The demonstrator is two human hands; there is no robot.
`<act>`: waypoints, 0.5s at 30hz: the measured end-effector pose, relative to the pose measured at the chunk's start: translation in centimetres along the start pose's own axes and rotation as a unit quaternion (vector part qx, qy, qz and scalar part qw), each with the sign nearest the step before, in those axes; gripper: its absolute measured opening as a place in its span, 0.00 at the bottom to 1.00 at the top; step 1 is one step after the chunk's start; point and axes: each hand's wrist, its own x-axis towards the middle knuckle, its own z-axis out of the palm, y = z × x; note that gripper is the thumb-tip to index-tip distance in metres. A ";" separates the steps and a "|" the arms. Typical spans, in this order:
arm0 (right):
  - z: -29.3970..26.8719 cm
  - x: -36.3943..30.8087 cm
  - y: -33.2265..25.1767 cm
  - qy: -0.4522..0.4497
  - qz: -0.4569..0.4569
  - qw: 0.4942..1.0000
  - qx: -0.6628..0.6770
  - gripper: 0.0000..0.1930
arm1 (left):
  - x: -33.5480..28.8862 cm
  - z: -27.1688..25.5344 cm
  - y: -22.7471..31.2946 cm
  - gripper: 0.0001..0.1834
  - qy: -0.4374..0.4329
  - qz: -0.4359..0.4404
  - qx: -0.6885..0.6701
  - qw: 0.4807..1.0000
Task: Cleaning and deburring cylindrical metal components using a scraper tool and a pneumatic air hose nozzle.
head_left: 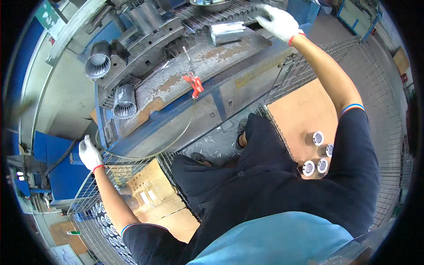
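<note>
My right hand [282,24], in a white glove, is stretched out over the far right end of the metal bench, fingers apart and holding nothing. Just left of it, a shiny silver metal part [227,33] lies on the worn bench top [207,57]. My left hand [90,154], also gloved in white, is beside the lower left corner of the machine; its fingers look loosely extended, with nothing visible in them. A red-handled air gun [193,84] with a thin hose rests on the bench front. Two finned metal cylinders, one on the fixture [98,61] and one lower [125,101], are at the left.
Wire cages flank me. The right one holds cardboard [296,110] with several round slotted metal parts [318,138] on it; the left holds cardboard [154,190] and rows of similar parts [108,227]. A metal bowl [212,5] stands at the back. Metal scraps litter the floor [216,143].
</note>
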 end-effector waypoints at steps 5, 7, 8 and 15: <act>-1.1 8.3 -5.5 -0.055 0.090 0.994 0.006 0.40 | 0.8 0.5 -1.0 0.25 -0.012 -0.023 -0.053 0.998; 1.5 10.1 -4.5 0.021 0.097 0.995 0.004 0.32 | 1.3 0.9 -0.7 0.24 -0.030 -0.048 -0.064 0.996; 2.0 10.9 -4.5 -0.020 0.100 0.995 0.002 0.31 | 1.3 1.1 -0.5 0.24 -0.028 -0.028 -0.069 0.997; 3.2 13.5 -5.4 -0.003 0.085 0.996 0.033 0.20 | 0.7 0.9 -0.8 0.20 0.006 -0.004 -0.080 0.997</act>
